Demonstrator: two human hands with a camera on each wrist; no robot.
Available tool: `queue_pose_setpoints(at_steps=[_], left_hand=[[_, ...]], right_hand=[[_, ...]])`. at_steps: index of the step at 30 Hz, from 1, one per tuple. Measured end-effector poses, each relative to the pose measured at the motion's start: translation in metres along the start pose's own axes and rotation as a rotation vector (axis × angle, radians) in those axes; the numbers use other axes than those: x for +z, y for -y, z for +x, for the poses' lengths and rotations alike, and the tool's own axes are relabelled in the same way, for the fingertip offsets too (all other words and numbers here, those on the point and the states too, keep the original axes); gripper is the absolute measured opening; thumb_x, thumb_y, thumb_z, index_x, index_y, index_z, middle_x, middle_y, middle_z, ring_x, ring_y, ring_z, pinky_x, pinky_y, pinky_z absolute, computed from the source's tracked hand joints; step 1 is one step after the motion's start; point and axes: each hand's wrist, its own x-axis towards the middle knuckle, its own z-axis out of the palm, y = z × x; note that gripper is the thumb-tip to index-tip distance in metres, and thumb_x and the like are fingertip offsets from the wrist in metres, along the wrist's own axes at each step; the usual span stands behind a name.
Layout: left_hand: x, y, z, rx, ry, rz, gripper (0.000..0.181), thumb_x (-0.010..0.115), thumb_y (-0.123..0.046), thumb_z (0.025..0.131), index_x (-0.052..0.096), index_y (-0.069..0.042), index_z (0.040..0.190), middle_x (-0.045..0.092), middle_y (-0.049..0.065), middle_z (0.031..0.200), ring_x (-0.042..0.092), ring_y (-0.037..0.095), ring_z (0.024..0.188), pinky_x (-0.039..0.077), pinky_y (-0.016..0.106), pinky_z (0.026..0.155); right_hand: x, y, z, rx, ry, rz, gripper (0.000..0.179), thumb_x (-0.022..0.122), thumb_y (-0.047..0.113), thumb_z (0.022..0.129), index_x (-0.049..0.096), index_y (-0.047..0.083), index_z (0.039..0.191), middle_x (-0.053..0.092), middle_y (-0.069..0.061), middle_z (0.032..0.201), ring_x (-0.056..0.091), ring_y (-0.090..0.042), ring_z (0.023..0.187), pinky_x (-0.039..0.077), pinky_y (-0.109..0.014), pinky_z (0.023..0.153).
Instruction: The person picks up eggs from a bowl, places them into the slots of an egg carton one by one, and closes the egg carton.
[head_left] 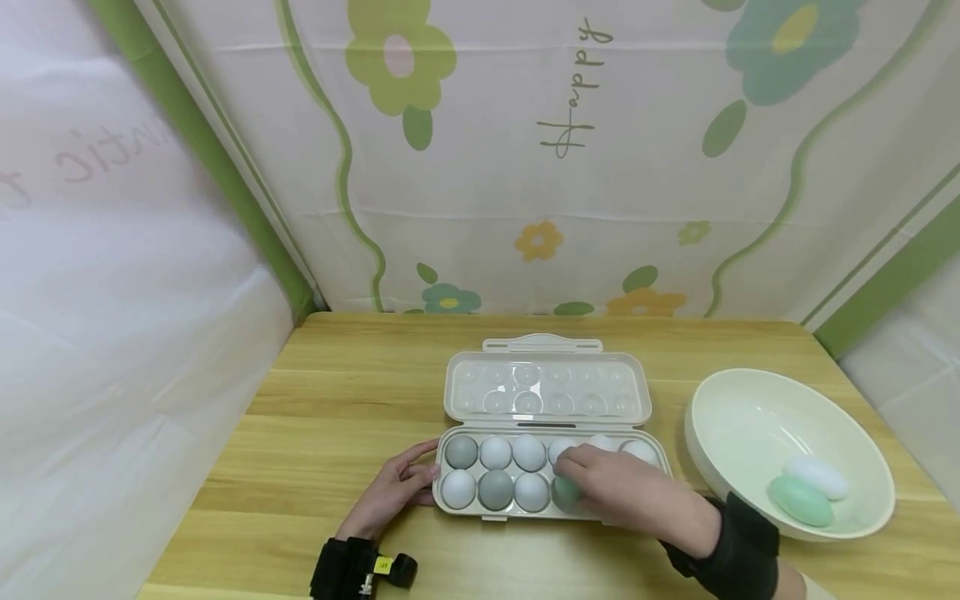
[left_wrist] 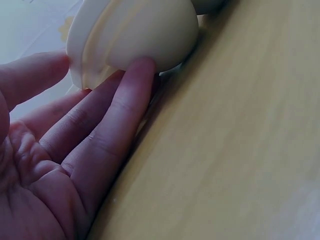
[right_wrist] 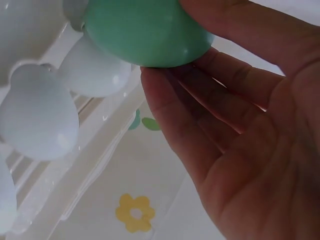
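Note:
An egg carton point(head_left: 486, 514) of pale plastic lies on the table, its clear lid point(head_left: 547, 387) folded back. Several white and grey-green eggs sit in its two rows. My right hand point(head_left: 630, 487) is over the carton's right half and hides part of it. Between thumb and fingertips it pinches a green egg point(right_wrist: 150, 35), at the front row; whether the egg touches its hollow I cannot tell. At the carton's left end, my left hand point(head_left: 401, 483) holds the side, thumb at the rim and fingers point(left_wrist: 110, 120) against the outer wall underneath.
To the right stands a large cream bowl point(head_left: 738, 417) with a white egg point(head_left: 816, 475) and a light green egg point(head_left: 801, 502) inside. The wooden table point(head_left: 337, 400) ends at a flowered curtain point(head_left: 465, 183) behind; more curtain hangs at both sides.

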Motion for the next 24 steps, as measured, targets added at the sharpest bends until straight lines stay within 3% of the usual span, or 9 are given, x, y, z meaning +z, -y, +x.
queue_pose_setpoints(at_steps=[8,24], left_hand=[[0.000,-0.002,0.000,-0.007,0.004,-0.005,0.055,0.055,-0.019,0.093,0.032,-0.005,0.141,0.062,0.026,0.113,0.064,0.028,0.092,0.056,0.034,0.077],[0.000,-0.001,0.000,-0.010,0.000,-0.008,0.056,0.056,-0.020,0.092,0.032,-0.005,0.141,0.062,0.025,0.113,0.064,0.028,0.092,0.056,0.034,0.077]], right_hand=[[0.010,0.000,0.005,0.027,0.071,0.010,0.030,0.070,0.005,0.071,0.057,0.008,0.099,0.059,-0.001,0.096,0.053,-0.013,0.082,0.050,-0.023,0.061],[0.024,-0.002,0.005,0.045,0.075,-0.002,0.029,0.072,0.010,0.068,0.055,0.012,0.091,0.050,0.006,0.082,0.045,-0.009,0.072,0.043,-0.020,0.056]])
